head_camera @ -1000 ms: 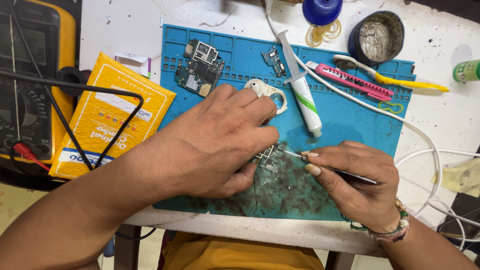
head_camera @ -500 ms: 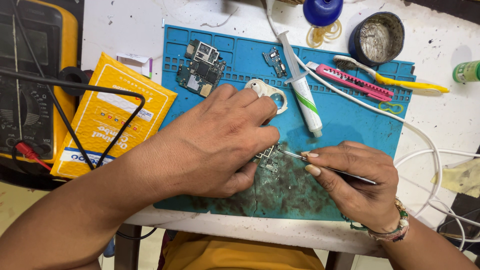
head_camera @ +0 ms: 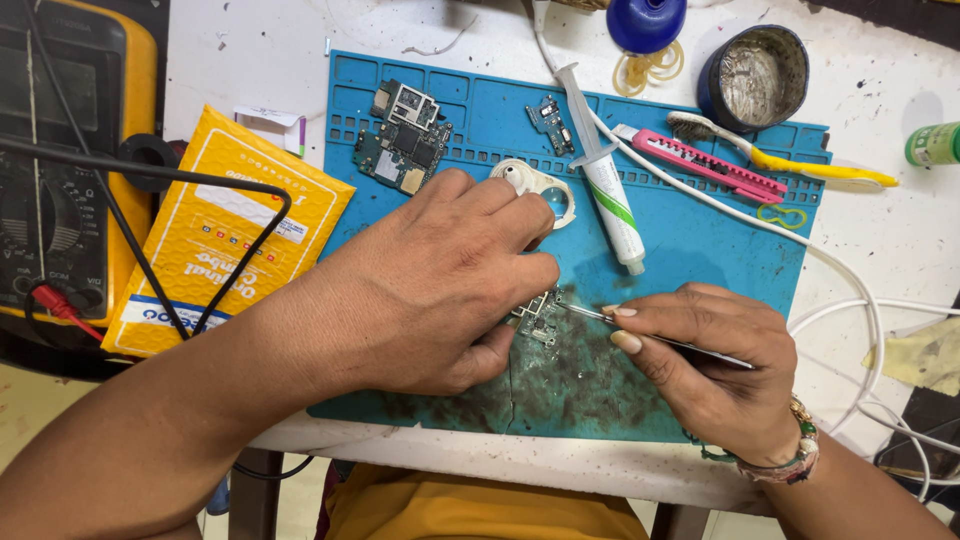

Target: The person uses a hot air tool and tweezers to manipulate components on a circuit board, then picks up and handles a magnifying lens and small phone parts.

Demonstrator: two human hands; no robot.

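On blue mat | left hand pins small circuit board | right hand grips tweezers touching it

Almost nothing is shifting across the second. The left hand is pressing on the small circuit board exactly as before, while the right hand is nudging the tweezers only a hair along the board's edge; the view itself is drifting slightly.

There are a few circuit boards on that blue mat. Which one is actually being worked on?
The small board pinned under the left hand, with the right hand touching tweezers to it. The large board and tiny board lie untouched at the mat's far edge.
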